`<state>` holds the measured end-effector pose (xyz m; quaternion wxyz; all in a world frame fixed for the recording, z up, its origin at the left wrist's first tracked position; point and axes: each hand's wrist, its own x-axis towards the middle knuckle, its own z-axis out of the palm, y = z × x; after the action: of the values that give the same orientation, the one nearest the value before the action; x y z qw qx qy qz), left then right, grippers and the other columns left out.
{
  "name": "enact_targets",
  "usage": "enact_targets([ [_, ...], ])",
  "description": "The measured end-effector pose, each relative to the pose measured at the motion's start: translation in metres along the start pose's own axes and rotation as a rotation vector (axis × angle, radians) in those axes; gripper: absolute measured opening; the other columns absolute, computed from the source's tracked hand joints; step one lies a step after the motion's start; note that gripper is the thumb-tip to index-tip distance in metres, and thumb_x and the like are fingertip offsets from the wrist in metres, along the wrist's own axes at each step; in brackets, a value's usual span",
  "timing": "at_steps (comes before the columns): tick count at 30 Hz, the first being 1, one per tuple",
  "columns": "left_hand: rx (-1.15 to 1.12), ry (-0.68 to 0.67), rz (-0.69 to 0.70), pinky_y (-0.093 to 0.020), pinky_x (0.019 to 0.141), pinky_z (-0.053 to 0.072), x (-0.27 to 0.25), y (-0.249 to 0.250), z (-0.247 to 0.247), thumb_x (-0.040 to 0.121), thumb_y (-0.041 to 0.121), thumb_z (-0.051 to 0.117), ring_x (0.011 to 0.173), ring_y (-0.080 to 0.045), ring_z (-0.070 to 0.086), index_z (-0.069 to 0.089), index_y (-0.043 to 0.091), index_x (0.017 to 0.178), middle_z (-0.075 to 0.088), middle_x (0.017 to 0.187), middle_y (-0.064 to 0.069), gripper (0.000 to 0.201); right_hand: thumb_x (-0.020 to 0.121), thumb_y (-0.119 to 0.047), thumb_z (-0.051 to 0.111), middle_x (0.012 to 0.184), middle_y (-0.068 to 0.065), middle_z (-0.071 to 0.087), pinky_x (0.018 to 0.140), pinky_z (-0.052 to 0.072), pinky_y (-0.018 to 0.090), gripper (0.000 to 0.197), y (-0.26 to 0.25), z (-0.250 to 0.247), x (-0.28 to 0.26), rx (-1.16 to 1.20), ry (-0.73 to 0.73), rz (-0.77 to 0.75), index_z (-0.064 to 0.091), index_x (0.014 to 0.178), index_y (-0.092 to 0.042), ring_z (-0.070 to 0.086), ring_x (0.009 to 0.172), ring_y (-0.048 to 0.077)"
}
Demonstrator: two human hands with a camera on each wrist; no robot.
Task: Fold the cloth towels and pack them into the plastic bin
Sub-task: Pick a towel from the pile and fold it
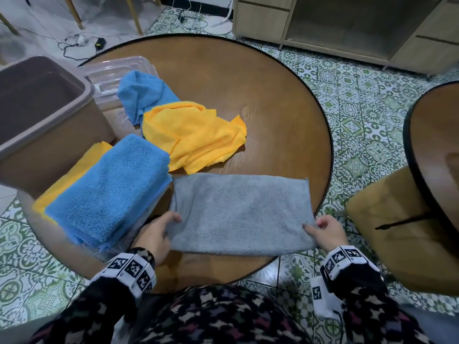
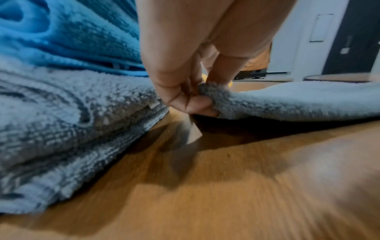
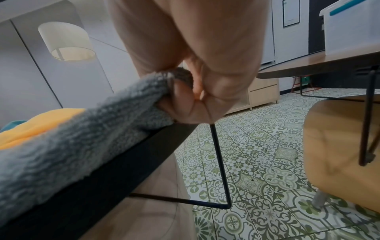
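Observation:
A grey towel point(image 1: 241, 214), folded to a wide strip, lies flat at the near edge of the round wooden table point(image 1: 260, 100). My left hand point(image 1: 159, 229) pinches its near left corner point(image 2: 211, 95), lifted slightly off the wood. My right hand point(image 1: 325, 232) pinches the near right corner point(image 3: 174, 79) at the table's rim. To the left sits a stack of folded towels, blue point(image 1: 109, 189) on top, yellow point(image 1: 72, 177) beside it, grey ones point(image 2: 61, 113) beneath. A brown plastic bin point(image 1: 42, 115) stands at the far left.
A crumpled yellow towel point(image 1: 196, 135) and a crumpled blue towel point(image 1: 144, 93) lie behind the grey one. A clear lid point(image 1: 116, 75) lies beside the bin. A padded chair point(image 1: 397, 219) and a second table point(image 1: 437, 135) stand to the right over the tiled floor.

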<state>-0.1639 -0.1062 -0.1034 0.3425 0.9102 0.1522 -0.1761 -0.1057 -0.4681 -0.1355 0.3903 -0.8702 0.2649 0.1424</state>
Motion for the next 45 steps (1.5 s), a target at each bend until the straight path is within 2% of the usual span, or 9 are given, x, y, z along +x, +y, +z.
enact_targets([
  [6,0.089,-0.094,0.059,-0.015,0.111,0.012,0.000,-0.014,-0.002,0.083,-0.010,0.046,0.141,-0.014,0.024,0.035,0.019,0.143,0.025,0.153,0.001,0.068,0.079,0.003,0.068,0.103,0.016,0.061,0.073,0.052,0.037,0.030,-0.009,-0.005,-0.010,0.210,-0.192,-0.032,0.054,0.096,-0.017,0.061,0.085,0.029],
  [12,0.155,-0.162,-0.029,-0.024,0.111,0.020,-0.004,-0.020,0.001,0.089,0.022,0.060,0.139,-0.020,0.026,0.026,0.013,0.146,0.025,0.152,-0.005,0.067,0.083,0.011,0.053,0.140,0.007,0.047,0.104,0.039,0.049,0.056,-0.019,-0.013,-0.005,0.110,-0.313,-0.108,0.054,0.129,-0.020,0.043,0.128,0.041],
  [15,-0.013,-0.012,-0.074,-0.028,0.096,0.040,-0.003,-0.026,0.002,0.088,0.020,0.061,0.118,-0.024,0.051,0.055,0.017,0.123,0.052,0.127,-0.004,0.036,0.085,0.009,0.054,0.122,0.012,0.062,0.098,0.044,0.056,0.040,-0.020,-0.011,-0.001,0.236,-0.232,-0.045,0.067,0.103,-0.024,0.053,0.110,0.050],
  [18,-0.119,0.033,-0.167,-0.026,0.078,0.043,0.002,-0.030,0.004,0.085,0.013,0.065,0.095,-0.023,0.058,0.053,0.024,0.103,0.058,0.111,-0.003,0.024,0.087,0.002,0.059,0.123,0.016,0.061,0.097,0.047,0.041,0.035,-0.024,-0.008,-0.001,0.305,-0.120,-0.052,0.060,0.119,-0.012,0.057,0.108,0.026],
  [25,-0.278,-0.117,-0.127,-0.026,0.043,0.046,0.004,-0.028,0.011,0.081,0.005,0.066,0.044,-0.016,0.055,0.029,0.043,0.122,0.062,0.069,-0.009,0.068,0.068,-0.048,0.076,0.113,0.013,0.059,0.089,0.048,0.037,0.073,-0.031,0.002,-0.007,-0.154,-0.279,0.165,0.046,0.115,-0.001,0.060,0.098,0.026],
  [28,-0.338,-0.234,-0.018,-0.020,0.038,0.040,0.010,-0.012,0.002,0.083,-0.005,0.060,0.034,-0.008,0.046,0.050,0.031,0.120,0.058,0.058,-0.003,0.053,0.081,-0.024,0.072,0.141,0.015,0.040,0.095,0.039,0.032,0.082,-0.048,-0.002,-0.014,-0.055,-0.344,0.139,0.021,0.143,-0.002,0.046,0.125,0.031],
  [34,-0.265,0.119,0.426,0.004,0.090,0.029,0.034,0.071,-0.033,0.075,0.009,0.059,0.111,-0.004,0.050,0.050,0.010,0.133,0.053,0.124,0.002,0.058,0.081,0.018,0.048,0.137,-0.004,0.039,0.079,0.057,0.033,0.080,-0.092,-0.031,-0.006,0.443,-0.182,-0.272,0.032,0.144,-0.030,0.055,0.110,0.021],
  [39,-0.280,0.405,0.641,0.002,0.088,0.030,0.043,0.112,-0.066,0.071,0.017,0.053,0.095,0.015,0.045,0.045,0.015,0.135,0.050,0.114,0.005,0.064,0.079,0.022,0.037,0.120,-0.008,0.056,0.101,0.045,0.024,0.061,-0.117,-0.054,-0.009,0.592,0.056,-0.606,0.051,0.126,-0.016,0.055,0.114,0.003],
  [45,0.099,-0.107,0.162,-0.019,0.101,0.029,0.027,0.060,-0.023,0.072,0.021,0.063,0.126,-0.022,0.045,0.043,0.011,0.137,0.047,0.136,-0.012,0.068,0.084,0.008,0.055,0.134,0.004,0.051,0.103,0.039,0.031,0.052,-0.041,-0.020,0.005,0.027,-0.144,-0.259,0.050,0.132,-0.013,0.049,0.116,0.014],
])
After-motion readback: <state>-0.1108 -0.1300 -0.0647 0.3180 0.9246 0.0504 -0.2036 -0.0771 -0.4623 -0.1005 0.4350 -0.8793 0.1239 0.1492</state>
